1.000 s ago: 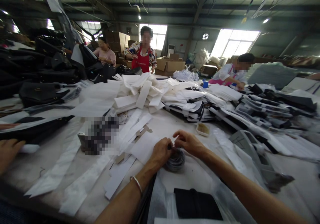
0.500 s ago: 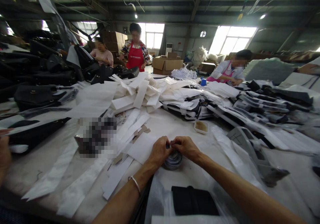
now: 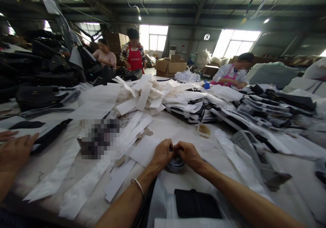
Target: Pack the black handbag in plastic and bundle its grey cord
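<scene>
- Gray coil point(image 3: 175, 167): on the worktop point(image 3: 175, 127), straight in front of the wearer, under the fingers.
- Left hand point(image 3: 163, 153) and right hand point(image 3: 188, 155): both curled in, tips meeting at the coil's top, apparently pinching it.
- Done, as I read it: coil is wound into a compact round bundle.
- Left: handling at its top looks mid-step — neither hand has let go. Can't judge how much remains.
- Nearer the wearer: black folded piece point(image 3: 197, 203) with clear plastic about it, no hand on it. Can't tell if it's inside or just on top.
- Hidden: what sits between the fingertips, plus the coil's upper part.
- Boxy item point(image 3: 82, 148) left of the coil: mostly pixelated, unreadable.
- Cut off: a co-worker's hand point(image 3: 17, 151) at the left edge, lower edge of the plastic.
</scene>
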Demonstrator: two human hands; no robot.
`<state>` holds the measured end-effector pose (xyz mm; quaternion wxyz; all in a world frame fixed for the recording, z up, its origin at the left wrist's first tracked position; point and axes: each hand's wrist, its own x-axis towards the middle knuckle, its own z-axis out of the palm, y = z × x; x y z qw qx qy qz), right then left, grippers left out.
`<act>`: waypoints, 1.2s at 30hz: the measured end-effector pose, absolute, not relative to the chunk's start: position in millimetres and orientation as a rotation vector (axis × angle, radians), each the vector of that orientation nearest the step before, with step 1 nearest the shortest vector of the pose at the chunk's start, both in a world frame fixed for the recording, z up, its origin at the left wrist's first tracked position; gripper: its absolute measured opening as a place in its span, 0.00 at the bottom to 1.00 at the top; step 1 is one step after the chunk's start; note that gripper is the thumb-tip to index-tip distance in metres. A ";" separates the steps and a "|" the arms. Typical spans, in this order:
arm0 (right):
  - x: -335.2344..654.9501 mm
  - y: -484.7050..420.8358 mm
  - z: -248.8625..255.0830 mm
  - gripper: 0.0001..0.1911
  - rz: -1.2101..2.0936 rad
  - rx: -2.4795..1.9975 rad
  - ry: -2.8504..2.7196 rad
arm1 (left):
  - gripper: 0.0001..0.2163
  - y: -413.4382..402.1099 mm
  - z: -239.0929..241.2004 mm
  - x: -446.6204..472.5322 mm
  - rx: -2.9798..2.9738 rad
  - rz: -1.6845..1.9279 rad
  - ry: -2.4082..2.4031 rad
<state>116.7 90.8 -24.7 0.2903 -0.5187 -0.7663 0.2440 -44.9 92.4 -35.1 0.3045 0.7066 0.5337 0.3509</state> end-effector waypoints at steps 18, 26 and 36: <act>129.0 59.6 25.8 0.12 -0.206 -0.699 -2.477 | 0.18 91.0 -15.2 -67.3 1.307 0.710 0.740; 133.5 44.3 31.8 0.09 -0.032 -0.906 -2.376 | 0.20 77.6 1.2 -60.6 1.239 0.758 0.775; 135.2 32.7 18.2 0.07 0.395 -1.223 -2.043 | 0.14 48.7 4.7 -47.1 1.518 0.905 0.935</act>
